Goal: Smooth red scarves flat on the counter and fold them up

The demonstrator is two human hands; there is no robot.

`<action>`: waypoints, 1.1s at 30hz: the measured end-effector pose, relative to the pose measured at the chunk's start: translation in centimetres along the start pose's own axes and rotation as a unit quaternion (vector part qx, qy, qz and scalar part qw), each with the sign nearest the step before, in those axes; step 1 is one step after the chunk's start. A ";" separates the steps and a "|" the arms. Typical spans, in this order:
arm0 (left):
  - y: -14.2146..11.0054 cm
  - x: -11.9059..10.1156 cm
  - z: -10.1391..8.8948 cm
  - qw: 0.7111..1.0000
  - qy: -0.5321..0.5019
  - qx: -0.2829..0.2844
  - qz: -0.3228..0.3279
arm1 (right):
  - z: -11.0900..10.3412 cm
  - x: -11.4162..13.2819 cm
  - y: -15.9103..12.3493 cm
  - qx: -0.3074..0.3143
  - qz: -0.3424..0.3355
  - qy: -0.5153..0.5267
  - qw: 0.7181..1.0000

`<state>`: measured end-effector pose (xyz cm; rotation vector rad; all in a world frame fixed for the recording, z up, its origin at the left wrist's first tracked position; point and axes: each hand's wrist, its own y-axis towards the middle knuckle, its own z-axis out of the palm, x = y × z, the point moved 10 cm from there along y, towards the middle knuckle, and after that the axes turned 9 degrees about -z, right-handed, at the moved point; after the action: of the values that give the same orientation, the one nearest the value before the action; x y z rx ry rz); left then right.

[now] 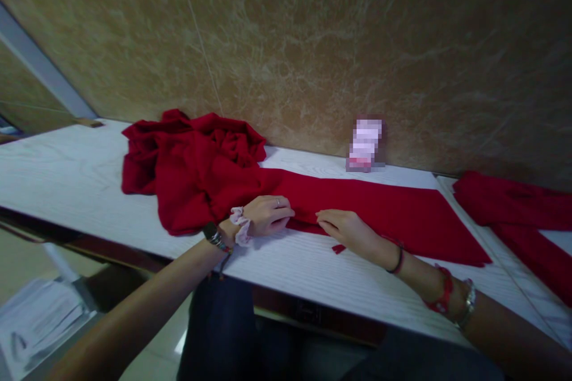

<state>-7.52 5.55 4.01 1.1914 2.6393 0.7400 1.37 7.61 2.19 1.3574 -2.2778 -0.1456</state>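
A long piece of red cloth (379, 208) lies across the white table, flat and smooth on the right, its right end cut at a slant. On the left it runs into a crumpled heap (192, 161). My left hand (268, 214) is closed on the near edge of the cloth, fingers bent and fingertips partly hidden. A short gap away, my right hand (346, 229) pinches the same edge between thumb and fingers. Just below that edge, beside my right hand, a small red scrap (338, 249) shows on the table.
The white table (67, 161) runs along a brown tiled wall (313, 59). A phone-like object (365, 144), blurred out, leans against the wall. More red cloth (513, 202) lies at the far right, past a seam in the tabletop. Papers (40, 321) rest on a stand at lower left.
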 end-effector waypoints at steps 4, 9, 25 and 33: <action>-0.2 -0.7 1.2 0.997 0.009 0.062 0.033 | 0.5 0.1 -0.1 0.025 -0.020 0.003 1.000; -0.3 -1.0 2.0 0.992 -0.002 0.112 0.050 | 0.7 0.7 0.0 0.056 -0.044 -0.011 0.997; 1.2 0.9 0.7 0.947 -0.301 0.087 -0.069 | -0.3 -2.6 -0.6 -0.010 0.061 -0.114 0.992; 4.3 4.0 5.4 0.970 -0.055 0.140 -0.190 | 1.7 -2.2 -1.1 0.139 0.060 -0.163 0.975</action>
<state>-5.58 12.89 1.69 0.7100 2.8164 0.2340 2.33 8.71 -0.41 1.4111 -2.7327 -0.0067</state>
